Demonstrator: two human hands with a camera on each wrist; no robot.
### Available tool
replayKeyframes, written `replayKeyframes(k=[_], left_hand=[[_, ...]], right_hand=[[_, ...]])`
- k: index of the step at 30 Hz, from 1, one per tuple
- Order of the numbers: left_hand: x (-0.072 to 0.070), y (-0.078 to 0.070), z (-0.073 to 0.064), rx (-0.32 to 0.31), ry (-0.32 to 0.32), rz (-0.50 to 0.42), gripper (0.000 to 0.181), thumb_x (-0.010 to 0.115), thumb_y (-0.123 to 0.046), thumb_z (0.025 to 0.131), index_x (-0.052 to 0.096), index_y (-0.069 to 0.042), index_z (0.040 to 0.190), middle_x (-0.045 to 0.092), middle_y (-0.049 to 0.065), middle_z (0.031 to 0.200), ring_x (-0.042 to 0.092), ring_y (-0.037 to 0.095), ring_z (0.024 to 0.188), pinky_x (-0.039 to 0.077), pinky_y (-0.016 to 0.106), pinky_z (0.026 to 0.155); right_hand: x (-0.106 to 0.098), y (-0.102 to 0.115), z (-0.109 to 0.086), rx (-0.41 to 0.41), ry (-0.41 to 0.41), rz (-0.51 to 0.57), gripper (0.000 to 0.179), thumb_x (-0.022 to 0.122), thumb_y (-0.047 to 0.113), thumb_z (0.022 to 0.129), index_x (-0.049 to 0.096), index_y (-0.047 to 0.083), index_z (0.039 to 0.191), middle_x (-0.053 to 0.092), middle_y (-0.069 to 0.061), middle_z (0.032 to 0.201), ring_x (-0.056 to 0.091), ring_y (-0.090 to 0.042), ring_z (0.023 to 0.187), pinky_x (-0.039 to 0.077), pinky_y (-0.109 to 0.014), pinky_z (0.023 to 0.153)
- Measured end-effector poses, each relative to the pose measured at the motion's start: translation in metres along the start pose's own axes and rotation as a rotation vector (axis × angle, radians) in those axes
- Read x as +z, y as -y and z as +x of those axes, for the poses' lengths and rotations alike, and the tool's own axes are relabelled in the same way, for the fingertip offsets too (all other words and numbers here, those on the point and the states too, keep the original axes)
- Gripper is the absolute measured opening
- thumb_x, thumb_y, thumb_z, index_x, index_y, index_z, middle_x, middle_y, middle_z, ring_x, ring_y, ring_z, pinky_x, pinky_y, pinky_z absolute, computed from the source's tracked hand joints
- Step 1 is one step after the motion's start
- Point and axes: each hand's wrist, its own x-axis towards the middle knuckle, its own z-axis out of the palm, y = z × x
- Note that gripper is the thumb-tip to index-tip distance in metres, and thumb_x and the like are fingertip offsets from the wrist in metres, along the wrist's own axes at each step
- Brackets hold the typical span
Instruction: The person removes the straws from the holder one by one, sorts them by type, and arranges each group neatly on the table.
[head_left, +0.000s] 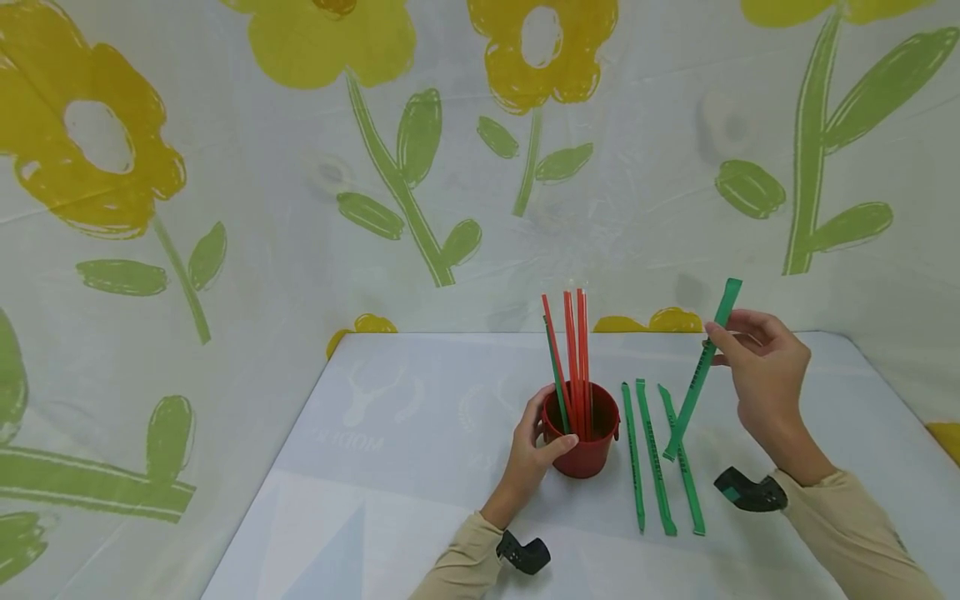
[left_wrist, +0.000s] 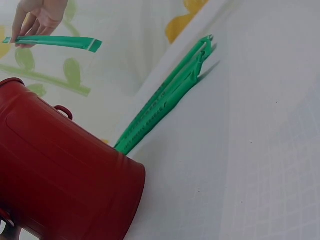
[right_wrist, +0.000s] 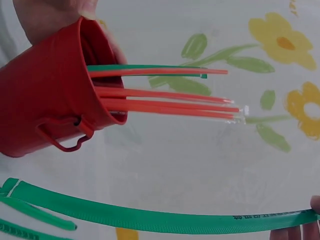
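My left hand holds the small red metal bucket, thumb at the near side of its rim. Upright in the bucket lean several red straws in clear wrappers and a green wrapped straw. To the right, my right hand pinches another green paper-wrapped straw between thumb and fingers near its upper part. That straw slants, its lower end overlapping the straws on the table in the head view. The left wrist view shows the bucket's side, with the pinched straw beyond it.
Three green wrapped straws lie side by side on the white table, just right of the bucket. Behind the table hangs a white sheet printed with yellow flowers. The bucket has a small side handle.
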Motion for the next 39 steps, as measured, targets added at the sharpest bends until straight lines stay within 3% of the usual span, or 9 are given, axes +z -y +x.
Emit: replayKeyframes(k=[18,24,31,35,39], left_hand=[[0.001,0.002,0.000,0.013,-0.003,-0.002,0.066,0.057,-0.015,0.087,0.028,-0.004,0.145,0.041,0.012,0.143,0.039,0.029,0.127,0.037,0.047,0.100],[0.002,0.004,0.000,0.039,-0.029,-0.004,0.065,0.058,-0.016,0.087,0.030,-0.004,0.144,0.043,0.015,0.141,0.041,0.032,0.126,0.038,0.049,0.099],[0.001,0.005,0.002,0.021,-0.002,-0.004,0.065,0.056,-0.012,0.087,0.028,-0.003,0.145,0.041,0.016,0.142,0.040,0.031,0.126,0.038,0.048,0.099],[0.001,0.019,0.004,0.031,-0.016,-0.007,0.065,0.057,-0.012,0.087,0.029,-0.007,0.146,0.042,0.014,0.141,0.041,0.030,0.125,0.039,0.047,0.098],[0.001,0.038,0.006,0.048,-0.044,0.001,0.064,0.058,-0.015,0.087,0.032,-0.018,0.145,0.045,0.004,0.141,0.042,0.025,0.125,0.040,0.046,0.097]], right_hand=[[-0.019,-0.017,0.009,0.102,0.061,-0.303,0.018,0.067,0.019,0.087,0.060,0.019,0.103,0.061,0.012,0.091,0.059,-0.002,0.078,0.049,-0.013,0.059],[-0.026,-0.022,0.013,0.114,0.111,-0.346,0.016,0.066,0.020,0.088,0.059,0.021,0.102,0.060,0.014,0.090,0.057,-0.002,0.078,0.050,-0.013,0.060],[-0.032,-0.030,0.016,0.126,0.177,-0.377,0.016,0.066,0.021,0.088,0.059,0.015,0.101,0.061,0.018,0.084,0.057,0.000,0.075,0.051,-0.016,0.058],[-0.034,-0.036,0.017,0.140,0.216,-0.412,0.020,0.065,0.024,0.089,0.058,0.013,0.104,0.059,0.019,0.083,0.058,0.001,0.073,0.052,-0.017,0.059],[-0.036,-0.044,0.018,0.152,0.246,-0.468,0.036,0.064,0.029,0.089,0.056,0.003,0.113,0.057,0.019,0.084,0.057,0.003,0.073,0.052,-0.018,0.061]])
